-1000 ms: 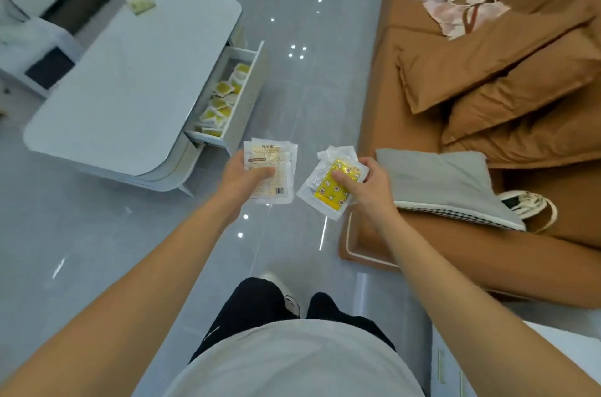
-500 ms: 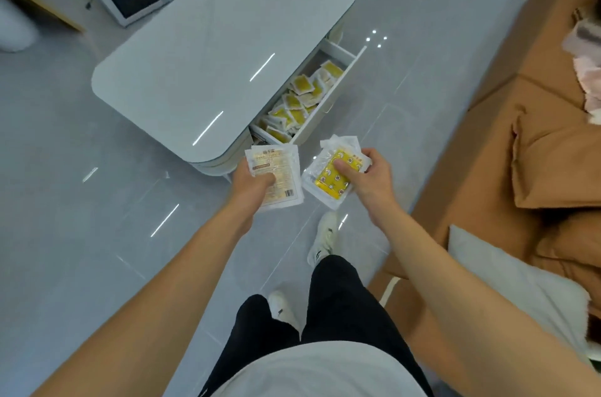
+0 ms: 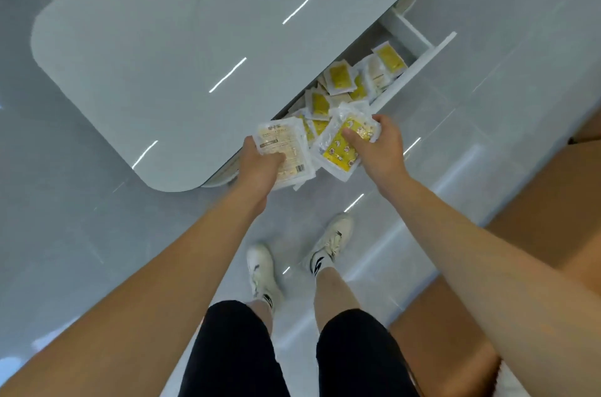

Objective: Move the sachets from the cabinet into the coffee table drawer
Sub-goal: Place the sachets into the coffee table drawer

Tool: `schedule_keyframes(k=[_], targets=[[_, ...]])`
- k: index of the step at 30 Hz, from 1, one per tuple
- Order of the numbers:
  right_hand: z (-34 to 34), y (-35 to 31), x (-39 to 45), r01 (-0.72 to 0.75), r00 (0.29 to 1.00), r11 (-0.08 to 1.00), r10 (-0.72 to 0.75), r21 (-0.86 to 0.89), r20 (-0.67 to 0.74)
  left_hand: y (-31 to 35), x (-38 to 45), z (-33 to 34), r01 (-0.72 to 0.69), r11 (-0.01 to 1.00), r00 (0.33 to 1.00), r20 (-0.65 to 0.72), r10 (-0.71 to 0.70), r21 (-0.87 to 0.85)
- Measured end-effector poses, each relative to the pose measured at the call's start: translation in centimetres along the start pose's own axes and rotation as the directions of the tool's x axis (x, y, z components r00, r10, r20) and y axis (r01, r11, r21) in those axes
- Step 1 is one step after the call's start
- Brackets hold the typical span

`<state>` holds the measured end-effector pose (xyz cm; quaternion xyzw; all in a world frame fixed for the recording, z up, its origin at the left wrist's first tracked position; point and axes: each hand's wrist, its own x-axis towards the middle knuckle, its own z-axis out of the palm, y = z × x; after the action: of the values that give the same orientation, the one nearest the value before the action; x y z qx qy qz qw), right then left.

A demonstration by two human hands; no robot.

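My left hand (image 3: 260,165) grips a stack of pale sachets (image 3: 286,149) with printed backs facing up. My right hand (image 3: 379,149) holds a bunch of clear sachets with yellow fronts (image 3: 341,149), thumb pressed on top. Both hands hover over the near end of the open coffee table drawer (image 3: 419,58), which sticks out from under the white coffee table (image 3: 182,48). Several yellow and white sachets (image 3: 340,77) lie loose inside the drawer. The near end of the drawer is hidden behind the held sachets.
A brown sofa (image 3: 553,201) runs along the right edge. My feet in white shoes (image 3: 328,240) stand on the glossy grey tiled floor (image 3: 65,234) just in front of the drawer.
I have walked up to the coffee table; the drawer now lies right under both hands. Each hand still holds its sachets, now lowered close to the drawer's near end.
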<state>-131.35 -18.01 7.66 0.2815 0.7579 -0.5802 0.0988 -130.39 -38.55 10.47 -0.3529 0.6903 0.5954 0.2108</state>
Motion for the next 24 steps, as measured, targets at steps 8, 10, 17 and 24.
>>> schedule_keyframes(k=[8, 10, 17, 24], targets=[[5.3, 8.3, 15.5, -0.003, 0.999, 0.959, 0.016, -0.284, 0.043, -5.8, 14.9, 6.2, 0.097, 0.995, 0.993, 0.063, -0.099, 0.037], [6.9, 9.7, 17.7, 0.031, 0.998, 0.922, -0.007, -0.387, 0.061, -7.2, 17.4, 7.2, 0.136, 0.990, 0.989, 0.052, -0.137, 0.029], [11.3, 12.9, 22.8, 0.119, 0.989, 0.769, -0.037, -0.628, 0.142, -10.0, 25.1, 9.1, 0.141, 0.990, 0.990, 0.023, -0.141, -0.006], [12.3, 12.1, 24.5, 0.129, 0.987, 0.682, -0.018, -0.720, 0.160, -10.1, 26.6, 9.1, 0.016, 0.985, 0.998, 0.053, -0.026, 0.174]])
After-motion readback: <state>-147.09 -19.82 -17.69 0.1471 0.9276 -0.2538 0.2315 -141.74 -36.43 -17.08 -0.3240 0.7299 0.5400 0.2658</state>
